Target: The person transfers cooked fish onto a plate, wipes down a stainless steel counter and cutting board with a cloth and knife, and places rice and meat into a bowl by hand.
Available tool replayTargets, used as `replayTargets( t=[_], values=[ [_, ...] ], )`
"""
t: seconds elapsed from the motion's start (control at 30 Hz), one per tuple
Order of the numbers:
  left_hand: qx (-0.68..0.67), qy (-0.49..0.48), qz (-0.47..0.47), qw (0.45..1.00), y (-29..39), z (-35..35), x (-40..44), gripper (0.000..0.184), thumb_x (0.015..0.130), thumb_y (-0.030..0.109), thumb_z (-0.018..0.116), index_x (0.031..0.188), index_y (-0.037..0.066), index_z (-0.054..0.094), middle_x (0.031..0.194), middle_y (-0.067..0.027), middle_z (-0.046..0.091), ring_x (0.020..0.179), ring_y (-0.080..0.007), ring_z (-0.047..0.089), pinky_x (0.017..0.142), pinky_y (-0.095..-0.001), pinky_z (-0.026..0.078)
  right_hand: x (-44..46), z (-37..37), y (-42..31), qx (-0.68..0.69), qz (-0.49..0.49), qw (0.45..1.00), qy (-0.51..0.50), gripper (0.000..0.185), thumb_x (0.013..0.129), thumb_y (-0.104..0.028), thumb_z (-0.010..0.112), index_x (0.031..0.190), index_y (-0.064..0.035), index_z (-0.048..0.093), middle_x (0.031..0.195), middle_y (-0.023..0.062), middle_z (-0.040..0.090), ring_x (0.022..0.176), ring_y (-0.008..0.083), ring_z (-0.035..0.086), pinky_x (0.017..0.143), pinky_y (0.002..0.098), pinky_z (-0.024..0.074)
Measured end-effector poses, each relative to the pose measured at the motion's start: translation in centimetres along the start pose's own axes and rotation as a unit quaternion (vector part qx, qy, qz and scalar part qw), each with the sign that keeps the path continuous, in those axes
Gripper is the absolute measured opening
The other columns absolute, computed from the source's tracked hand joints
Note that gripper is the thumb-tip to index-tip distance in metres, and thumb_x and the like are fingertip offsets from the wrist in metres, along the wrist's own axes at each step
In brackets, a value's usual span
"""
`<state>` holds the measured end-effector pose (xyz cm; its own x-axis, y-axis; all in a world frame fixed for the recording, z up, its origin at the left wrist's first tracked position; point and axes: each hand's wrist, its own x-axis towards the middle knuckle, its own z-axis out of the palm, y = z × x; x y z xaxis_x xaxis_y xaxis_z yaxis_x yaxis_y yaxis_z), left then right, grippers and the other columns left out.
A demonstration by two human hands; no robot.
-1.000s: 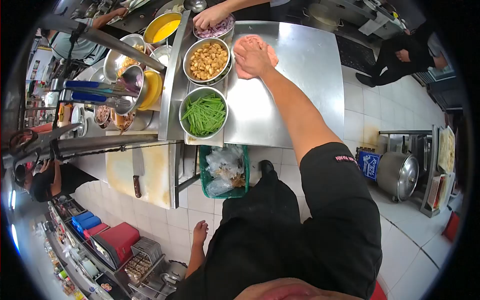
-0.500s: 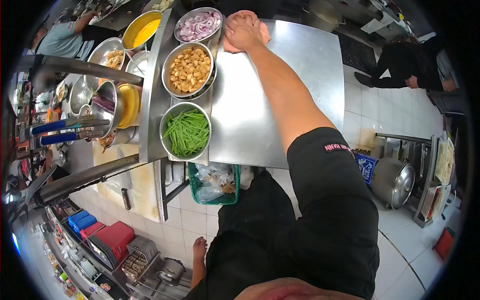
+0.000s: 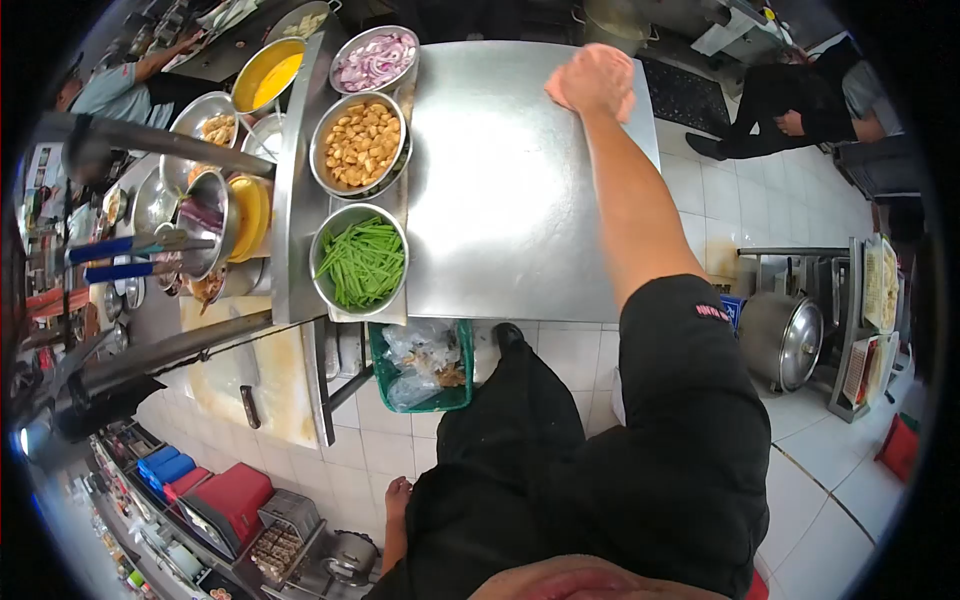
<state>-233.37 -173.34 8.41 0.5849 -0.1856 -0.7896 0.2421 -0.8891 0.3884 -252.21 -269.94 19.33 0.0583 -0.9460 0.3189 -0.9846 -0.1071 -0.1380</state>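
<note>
My right hand [image 3: 594, 84] presses down on a folded pink cloth [image 3: 625, 104] at the far right corner of the steel table [image 3: 500, 180]. The hand covers much of the cloth, and its arm reaches forward along the table's right side. My left hand [image 3: 398, 494] hangs low beside my body, away from the table, its fingers curled with nothing visible in them. Along the table's left edge stand three steel bowls: one with sliced red onion [image 3: 374, 62], one with brown diced pieces [image 3: 360, 145], and one with cut green beans [image 3: 362, 264].
Left of the table, a metal rail [image 3: 190, 345] and shelf hold more bowls, including one of yellow liquid [image 3: 277, 78]. A green bin [image 3: 443, 402] with plastic bags stands below the front edge. A large pot [image 3: 785, 340] is at right; one person [image 3: 780, 110] stands beyond.
My right hand has slid the pink cloth rightward across the far side of the table, away from the onion bowl. My left hand stays hanging down. The view has shifted slightly.
</note>
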Motion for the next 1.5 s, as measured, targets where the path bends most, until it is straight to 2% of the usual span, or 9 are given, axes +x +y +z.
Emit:
replayTargets(
  t=[0.2, 0.47, 0.67, 0.77, 0.8, 0.83, 0.9, 1.13, 1.5],
  values=[
    [-0.032, -0.043, 0.051, 0.997, 1.7, -2.4, 0.5, 0.031, 0.089, 0.018, 0.057, 0.114, 0.001, 0.061, 0.084, -0.0068, 0.065, 0.069, -0.0143, 0.062, 0.058, -0.0278, 0.049, -10.3, -15.4, -2.6, -0.120, 0.054, 0.991, -0.027, 0.021, 0.068, -0.025, 0.061, 0.064, -0.0067, 0.070, 0.074, 0.0150, 0.069, 0.073, 0.0331, 0.068, 0.065, 0.0373, 0.0548],
    [-0.101, -0.024, 0.008, 0.995, -2.1, -3.6, 4.9, 0.028, 0.088, 0.023, 0.058, 0.107, 0.004, 0.064, 0.079, -0.0061, 0.064, 0.062, -0.0134, 0.061, 0.050, -0.0278, 0.047, -25.7, -3.7, 16.6, -0.064, 0.022, 0.997, -0.047, 0.032, 0.094, -0.027, 0.044, 0.095, -0.0014, 0.062, 0.092, 0.0231, 0.068, 0.085, 0.0391, 0.067, 0.072, 0.0478, 0.0546],
    [-0.107, -0.049, 0.027, 0.993, -5.5, -4.5, 8.5, 0.027, 0.087, 0.024, 0.059, 0.103, 0.003, 0.066, 0.074, -0.0055, 0.063, 0.058, -0.0136, 0.059, 0.049, -0.0283, 0.047, -40.4, -11.2, 23.4, -0.154, 0.107, 0.961, -0.201, 0.029, 0.091, -0.027, 0.051, 0.093, -0.0027, 0.067, 0.096, 0.0231, 0.068, 0.083, 0.0333, 0.070, 0.071, 0.0469, 0.0561],
    [-0.097, -0.037, 0.038, 0.994, -5.1, -6.1, 8.5, 0.026, 0.088, 0.024, 0.058, 0.101, 0.003, 0.066, 0.071, -0.0051, 0.062, 0.056, -0.0135, 0.057, 0.048, -0.0285, 0.046, -42.6, -19.8, 19.2, 0.113, 0.308, 0.945, -0.022, 0.041, 0.090, -0.042, 0.049, 0.097, -0.0032, 0.058, 0.085, 0.0193, 0.068, 0.076, 0.0356, 0.067, 0.066, 0.0472, 0.0528],
    [-0.095, -0.031, 0.053, 0.994, -5.2, -6.8, 9.0, 0.026, 0.088, 0.024, 0.057, 0.101, 0.003, 0.066, 0.070, -0.0049, 0.062, 0.055, -0.0134, 0.057, 0.048, -0.0285, 0.046, -41.4, -18.4, 22.4, -0.157, 0.080, 0.962, -0.207, 0.034, 0.090, -0.036, 0.057, 0.101, -0.0041, 0.065, 0.104, 0.0148, 0.065, 0.096, 0.0276, 0.063, 0.080, 0.0439, 0.0517],
    [-0.082, -0.034, 0.066, 0.994, -5.5, -7.2, 9.6, 0.026, 0.089, 0.024, 0.056, 0.100, 0.003, 0.066, 0.069, -0.0046, 0.061, 0.055, -0.0133, 0.056, 0.048, -0.0285, 0.046, -41.2, -18.0, 22.7, -0.354, -0.114, 0.926, -0.067, 0.026, 0.085, -0.030, 0.063, 0.094, -0.0055, 0.061, 0.099, 0.0139, 0.063, 0.102, 0.0287, 0.058, 0.084, 0.0421, 0.0481],
    [-0.068, -0.061, 0.072, 0.993, -6.1, -8.2, 10.3, 0.024, 0.090, 0.024, 0.054, 0.099, 0.005, 0.066, 0.069, -0.0041, 0.060, 0.054, -0.0122, 0.055, 0.047, -0.0273, 0.044, -39.1, -21.3, 17.0, -0.101, -0.156, 0.982, 0.037, 0.019, 0.074, -0.012, 0.059, 0.091, -0.0051, 0.055, 0.086, 0.0157, 0.059, 0.080, 0.0377, 0.058, 0.071, 0.0473, 0.0482],
    [0.026, -0.067, 0.200, 0.977, -4.1, -9.5, 10.5, 0.029, 0.092, 0.022, 0.054, 0.115, 0.003, 0.059, 0.083, -0.0060, 0.063, 0.062, -0.0116, 0.058, 0.049, -0.0251, 0.044, -36.7, -18.5, -5.0, 0.351, -0.174, 0.919, -0.036, 0.031, 0.086, -0.023, 0.058, 0.114, -0.0105, 0.062, 0.116, 0.0160, 0.061, 0.111, 0.0363, 0.055, 0.094, 0.0434, 0.0451],
    [-0.093, -0.010, 0.044, 0.995, -7.3, -3.8, 5.7, 0.032, 0.092, 0.021, 0.054, 0.113, -0.001, 0.060, 0.087, -0.0093, 0.065, 0.072, -0.0151, 0.061, 0.059, -0.0284, 0.050, -24.3, -8.5, -8.0, 0.234, -0.326, 0.916, -0.001, 0.030, 0.089, -0.028, 0.054, 0.118, -0.0215, 0.060, 0.126, 0.0091, 0.050, 0.122, 0.0313, 0.043, 0.098, 0.0498, 0.0350]
  ],
)
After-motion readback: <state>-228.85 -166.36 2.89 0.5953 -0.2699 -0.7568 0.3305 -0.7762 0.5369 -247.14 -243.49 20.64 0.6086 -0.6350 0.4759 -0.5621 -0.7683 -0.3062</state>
